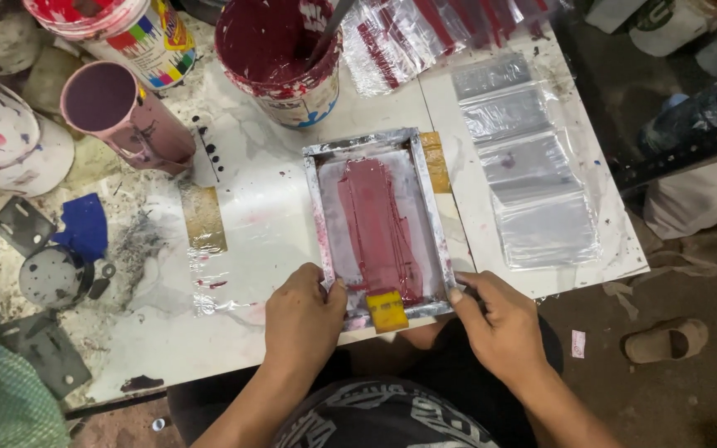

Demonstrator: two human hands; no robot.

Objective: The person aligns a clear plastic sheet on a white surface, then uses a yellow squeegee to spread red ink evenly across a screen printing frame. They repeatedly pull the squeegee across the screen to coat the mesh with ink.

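Left hand clamped on the near left corner of a small screen-printing frame, fingers curled narrow around the metal rail, thumb on top. Right hand gripping the near right corner likewise, thumb tip pressed onto the rail, remaining fingers folded under, probably against the table edge, though hidden. Frame rectangular, dull silvery, paint-stained, lying flat on the white tabletop. Between both thumbs, a yellow squeegee, small and blocky, resting at the frame's near end. Beyond it, a long smear of crimson ink over the grey mesh, glossy and streaky. Right of the right fingers, a row of clear plastic pouches, shiny, overlapping, laid on a white board. Far past the fingers, a red-smeared paint bucket with a stick standing inside, white label showing blue marks. Left of that, a pink cylindrical tub tipped on its side, and a can wrapped in a multicoloured label. Strips of brown tape left of the left fingers.
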